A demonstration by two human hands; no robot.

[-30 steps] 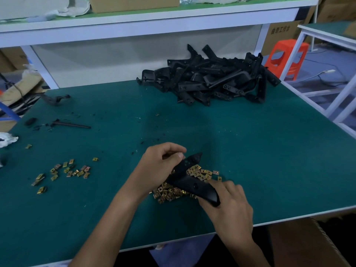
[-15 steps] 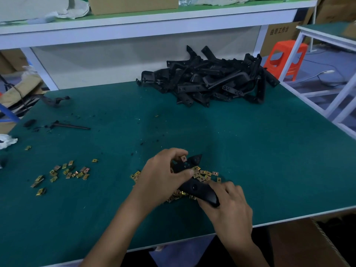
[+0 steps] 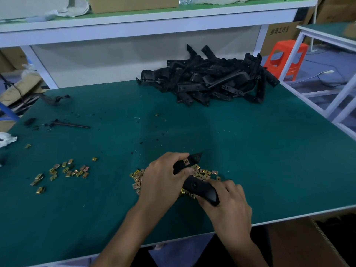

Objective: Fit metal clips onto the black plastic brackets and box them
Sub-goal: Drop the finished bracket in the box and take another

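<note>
Both hands on one black bracket (image 3: 194,182), held just above the green table (image 3: 269,160), near its front edge, roughly centre.

Right hand (image 3: 229,207) wraps the near, rounded end of the bracket, fingers curled round it. Grip closed on the part.

Left hand (image 3: 163,182) is on the far half of the bracket, fingers over the top, thumb tip at the side. A brass-coloured clip (image 3: 186,161) sits on the bracket right at the fingertips. Looks pinched between finger and thumb against the plastic, but can't tell whether it's fully seated. The bracket's pointed far tip sticks out past the left hand, tilted up and away from the table's front edge.

Directly under and around the bracket: a loose heap of metal clips (image 3: 202,173) on the table, partly hidden by both hands.

Second, thinner scatter of clips (image 3: 65,171) lies on the table well left of the hands. One stray clip (image 3: 156,114) sits alone toward the table's middle.

Pile of black brackets (image 3: 208,81) at the table's back edge, right of centre, tangled, count not readable.

Left back part of the table: a thin black rod-like piece (image 3: 71,125) and black plastic crumbs around it.

Cardboard box (image 3: 300,245) sits below the table's front edge at the right, only partly visible. Orange stool (image 3: 287,58) stands beyond the table's back right corner.
</note>
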